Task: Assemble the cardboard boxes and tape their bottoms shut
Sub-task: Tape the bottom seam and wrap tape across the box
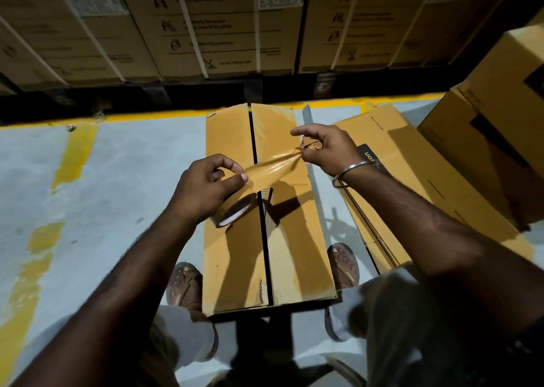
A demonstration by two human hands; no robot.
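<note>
- While the person stands over it, a long cardboard box (pixel 297 239) lies on the grey floor (pixel 117 180) between two feet in brown sandals (pixel 184 283), its two flaps meeting along a dark open seam that runs away from the camera.
- Above the box's middle, the left hand (pixel 203 186) holds a roll of brown tape (pixel 235 210) just over the left flap; its fingers (pixel 232 166) and thumb curl together, pinching the tape where it leaves the roll.
- From that pinch a strip of tape (pixel 270 167) stretches across the seam to the right hand (pixel 326 148), twisted and narrowed at the far end.
- That hand's thumb and lower fingers pinch the crumpled tape end, while the forefinger sticks out straight; a metal bangle (pixel 350 173) sits on the wrist.
- Just beside the box on the right lies a flattened box (pixel 418 175), and past it stands a stack of assembled boxes (pixel 506 116).
- Farther off, a yellow painted line (pixel 147 116) crosses the floor.
- Beyond the line rises a wall of strapped cartons (pixel 206 24) with printed handling marks.
</note>
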